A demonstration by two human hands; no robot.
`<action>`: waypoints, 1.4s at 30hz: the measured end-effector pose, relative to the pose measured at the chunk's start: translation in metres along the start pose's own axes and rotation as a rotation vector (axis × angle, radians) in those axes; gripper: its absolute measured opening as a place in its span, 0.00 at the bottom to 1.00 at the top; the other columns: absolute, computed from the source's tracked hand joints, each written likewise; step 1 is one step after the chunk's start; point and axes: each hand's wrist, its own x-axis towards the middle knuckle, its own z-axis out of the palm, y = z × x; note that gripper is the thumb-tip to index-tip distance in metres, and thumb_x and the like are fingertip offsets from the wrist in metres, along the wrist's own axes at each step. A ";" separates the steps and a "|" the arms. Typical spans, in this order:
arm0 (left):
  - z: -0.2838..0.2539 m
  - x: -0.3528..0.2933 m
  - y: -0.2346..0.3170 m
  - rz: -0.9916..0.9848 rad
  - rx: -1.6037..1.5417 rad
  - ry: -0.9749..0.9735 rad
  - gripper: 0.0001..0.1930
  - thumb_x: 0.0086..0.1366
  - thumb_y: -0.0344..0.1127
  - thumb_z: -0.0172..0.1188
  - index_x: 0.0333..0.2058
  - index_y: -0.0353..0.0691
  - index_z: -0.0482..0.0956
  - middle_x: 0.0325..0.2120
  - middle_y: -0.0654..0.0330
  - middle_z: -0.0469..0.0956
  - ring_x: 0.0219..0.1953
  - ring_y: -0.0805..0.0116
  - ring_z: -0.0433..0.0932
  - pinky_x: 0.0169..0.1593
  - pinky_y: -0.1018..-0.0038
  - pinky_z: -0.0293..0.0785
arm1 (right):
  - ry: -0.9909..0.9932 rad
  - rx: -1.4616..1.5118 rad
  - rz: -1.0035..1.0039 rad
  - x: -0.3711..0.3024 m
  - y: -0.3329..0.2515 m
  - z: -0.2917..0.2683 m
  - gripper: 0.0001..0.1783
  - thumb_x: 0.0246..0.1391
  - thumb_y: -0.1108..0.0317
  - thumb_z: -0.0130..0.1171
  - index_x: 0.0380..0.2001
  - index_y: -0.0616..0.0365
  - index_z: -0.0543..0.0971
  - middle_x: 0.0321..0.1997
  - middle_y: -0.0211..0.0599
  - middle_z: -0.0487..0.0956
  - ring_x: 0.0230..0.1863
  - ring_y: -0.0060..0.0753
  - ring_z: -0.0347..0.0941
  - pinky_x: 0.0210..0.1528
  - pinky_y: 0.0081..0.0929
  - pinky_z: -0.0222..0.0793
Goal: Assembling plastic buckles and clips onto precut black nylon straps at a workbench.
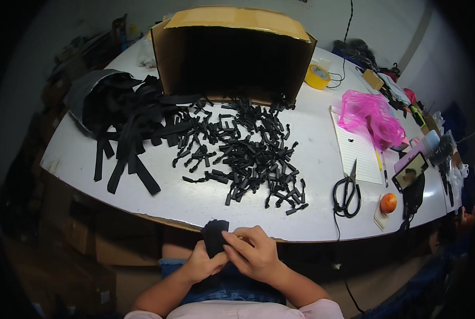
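I have the white table spread out under the cardboard box, whose open side faces me. To the left of the box sits a grey bag, with long black strips spilling from it. A loose heap of small black pieces lies directly in front of the box, and the scissors rest farther forward, to its right.

Well forward of the box, roughly in line with its middle, I have both hands on the work. The left hand is closed on the lower left of a black cloth piece; the right hand is curled in, thumb and fingertips closed at its right edge. I can't tell what the fingers behind it are doing.

For good handling, I'd let the left be the steady clamp and make the right do the fine work with light fingertips. The cloth looks soft and likely to crease, so I'd press it flat and line up its edges before easing either grip.
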 end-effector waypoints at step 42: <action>0.017 0.012 -0.015 0.467 0.312 0.194 0.07 0.53 0.28 0.57 0.31 0.34 0.72 0.26 0.64 0.73 0.28 0.79 0.71 0.33 0.83 0.68 | -0.080 0.409 0.270 -0.002 0.013 -0.027 0.09 0.37 0.81 0.58 0.27 0.62 0.76 0.24 0.34 0.72 0.25 0.22 0.68 0.24 0.15 0.64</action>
